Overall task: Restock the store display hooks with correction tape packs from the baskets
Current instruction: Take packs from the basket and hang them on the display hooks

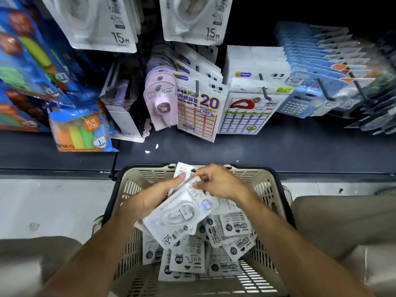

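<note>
Nearest you, the beige basket [267,185] on the floor holds a loose heap of correction tape packs [227,227], mostly back side up; too overlapped to count. Above the heap, your left hand [154,197] grips a small stack of packs [182,215], face up, thumb on top. Your right hand [216,182] pinches the stack's top edge. Farther off, two rows of 15m tape packs [192,18] hang over sticker sheets [198,112] and calculators [300,103].
</note>
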Demonstrator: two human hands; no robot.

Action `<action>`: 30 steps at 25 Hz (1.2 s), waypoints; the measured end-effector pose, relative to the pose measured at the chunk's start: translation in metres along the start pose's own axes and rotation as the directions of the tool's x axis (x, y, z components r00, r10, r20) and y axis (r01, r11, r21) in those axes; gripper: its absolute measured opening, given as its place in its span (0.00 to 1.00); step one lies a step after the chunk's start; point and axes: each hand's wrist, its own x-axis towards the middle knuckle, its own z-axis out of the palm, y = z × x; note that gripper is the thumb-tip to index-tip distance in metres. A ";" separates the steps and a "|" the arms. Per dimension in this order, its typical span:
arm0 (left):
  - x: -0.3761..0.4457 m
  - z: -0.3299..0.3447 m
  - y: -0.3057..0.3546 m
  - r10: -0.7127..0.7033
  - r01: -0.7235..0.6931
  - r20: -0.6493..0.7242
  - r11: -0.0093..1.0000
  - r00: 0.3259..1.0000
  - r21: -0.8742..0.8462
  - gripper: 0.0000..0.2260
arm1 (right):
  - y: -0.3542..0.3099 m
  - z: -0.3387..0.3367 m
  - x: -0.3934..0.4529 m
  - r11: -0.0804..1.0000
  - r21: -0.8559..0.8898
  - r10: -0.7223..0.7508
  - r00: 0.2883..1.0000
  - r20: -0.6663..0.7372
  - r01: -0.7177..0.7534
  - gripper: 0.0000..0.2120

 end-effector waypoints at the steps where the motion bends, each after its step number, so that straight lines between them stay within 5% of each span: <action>1: 0.000 -0.003 -0.002 0.000 0.000 0.003 0.996 1.000 0.089 0.20 | 0.009 0.011 -0.004 0.994 0.110 -0.004 0.999 -0.041 0.009 0.02; 3: 0.000 -0.005 -0.009 0.004 0.034 -0.111 0.939 0.994 0.343 0.22 | 0.034 0.027 -0.015 0.976 0.213 0.056 0.998 -0.016 -0.051 0.03; 4: 0.000 -0.007 -0.013 -0.014 0.084 -0.163 0.895 0.987 0.438 0.22 | 0.053 0.032 -0.021 0.984 0.106 0.139 0.990 0.028 -0.142 0.07; 6: 0.000 -0.007 -0.020 -0.033 0.138 -0.206 0.843 0.978 0.520 0.20 | 0.094 0.036 -0.031 0.854 -0.465 0.275 0.961 0.022 -0.233 0.28; 8: 0.001 -0.008 -0.022 -0.003 0.144 -0.260 0.838 0.966 0.526 0.17 | 0.114 0.035 -0.034 0.668 -0.698 0.277 0.956 -0.091 -0.260 0.40; 12: 0.004 -0.008 -0.012 0.063 0.144 -0.321 0.800 0.945 0.583 0.17 | 0.110 0.023 -0.020 0.587 -0.763 0.248 0.957 -0.147 -0.270 0.34; 16: 0.007 -0.019 -0.007 0.118 0.236 -0.410 0.661 0.905 0.712 0.23 | 0.047 0.009 -0.005 0.580 -0.782 0.206 0.970 -0.132 -0.230 0.16; 18: 0.007 -0.022 -0.004 0.147 0.259 -0.430 0.612 0.891 0.747 0.23 | 0.003 -0.004 0.008 0.548 -0.803 0.196 0.969 -0.149 -0.235 0.14; 21: 0.013 -0.024 -0.001 0.124 0.180 -0.381 0.723 0.916 0.667 0.23 | -0.047 -0.026 0.015 0.594 -0.796 0.168 0.986 -0.021 -0.118 0.14; 25: 0.013 -0.013 -0.006 0.141 0.054 -0.298 0.827 0.944 0.560 0.15 | -0.050 -0.028 0.004 0.861 -0.509 0.160 0.946 0.283 0.007 0.11; 28: 0.011 -0.006 0.000 0.040 0.037 -0.296 0.968 0.954 0.248 0.13 | -0.030 -0.015 0.006 0.945 -0.325 0.010 0.993 0.115 0.029 0.02; 30: 0.003 -0.011 0.005 -0.097 0.124 -0.265 0.989 0.959 0.086 0.18 | -0.016 0.005 0.008 0.980 -0.198 -0.030 0.999 0.019 0.033 0.05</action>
